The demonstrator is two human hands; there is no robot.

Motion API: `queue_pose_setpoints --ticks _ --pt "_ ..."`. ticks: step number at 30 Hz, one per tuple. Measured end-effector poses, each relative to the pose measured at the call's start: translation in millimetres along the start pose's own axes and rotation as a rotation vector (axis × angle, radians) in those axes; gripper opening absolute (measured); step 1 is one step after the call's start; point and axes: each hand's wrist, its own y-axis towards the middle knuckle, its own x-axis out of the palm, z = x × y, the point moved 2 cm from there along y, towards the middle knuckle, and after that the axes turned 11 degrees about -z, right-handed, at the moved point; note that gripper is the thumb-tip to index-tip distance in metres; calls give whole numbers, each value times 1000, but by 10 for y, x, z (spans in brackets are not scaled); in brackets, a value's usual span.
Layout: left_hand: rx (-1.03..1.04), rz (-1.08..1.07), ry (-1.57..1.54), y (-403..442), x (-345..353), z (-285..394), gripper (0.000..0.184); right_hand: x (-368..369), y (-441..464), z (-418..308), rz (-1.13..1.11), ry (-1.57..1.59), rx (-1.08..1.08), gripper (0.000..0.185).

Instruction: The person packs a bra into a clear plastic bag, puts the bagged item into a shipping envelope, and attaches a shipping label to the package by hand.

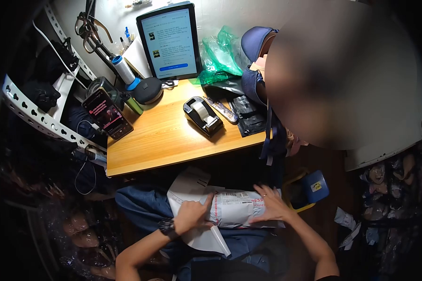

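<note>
A white plastic mailing bag (pixel 234 210) with red print and a barcode label lies across the lap, bulging with contents I cannot see. My left hand (pixel 194 213), a dark band at its wrist, grips the left part of the bag, index finger stretched along it and thumb below. White loose material (pixel 180 189) spreads out left of that hand; whether it all belongs to the bag I cannot tell. Around the right end, my right hand (pixel 272 206) has its thumb and fingers spread and pressed on the plastic. A ring shows on one finger.
On the wooden table (pixel 150 152) stand a tape dispenser (pixel 203 114), a cutter (pixel 222 110), black pouches (pixel 247 114), a tablet (pixel 169 42), a phone (pixel 108 114) and a round speaker (pixel 148 90). Green plastic (pixel 220 56) and blue bras (pixel 257 44) sit behind. A blue-yellow container (pixel 309 189) stands right.
</note>
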Motion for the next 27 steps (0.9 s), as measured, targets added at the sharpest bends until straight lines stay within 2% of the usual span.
queue_pose_setpoints --ticks 2,3,5,7,9,11,13,16,17,18,20,21,23,25,26,27 --pt "-8 -10 -92 -218 -242 -41 79 -4 -61 30 12 95 52 117" --pt "9 -10 -82 -282 -255 -65 79 -11 -83 26 -19 110 30 114" --pt "-28 293 -264 -389 -282 -114 41 -37 -199 49 -54 148 16 108" --pt "-20 466 -334 -466 -416 -97 27 50 -170 119 -12 243 63 102" --pt "26 671 -440 -464 -398 -155 33 82 -307 178 54 349 148 96" --pt "78 713 -677 -480 -284 -329 28 76 -618 202 309 364 150 81" --pt "-144 1150 -664 -295 -2 -515 56 63 -1124 346 466 433 270 77" --pt "-23 1398 -929 -147 10 -399 48 171 -1864 688 873 464 467 69" --pt "41 1437 -1002 -137 -13 -335 46 207 -2184 774 934 523 654 72" --pt "108 1459 -1066 -126 -46 -277 43 165 -2496 799 987 580 834 75" --pt "246 1482 -1174 -124 -100 -180 38 246 -3074 1017 1154 610 1055 78" --pt "316 1482 -1219 -133 -123 -147 36 501 -3414 1395 1267 343 1299 78" --pt "493 1435 -1311 -168 -200 -90 31 526 -3532 1467 1364 58 1534 77" --pt "739 1270 -1374 -208 -401 -26 29 283 -3369 1342 1229 -542 1600 70" --pt "861 1144 -1399 -228 -539 4 30 91 -3117 1155 1264 -409 1446 63" --pt "1090 876 -1423 -263 -714 33 31 -96 -2865 963 1294 -267 1298 57"
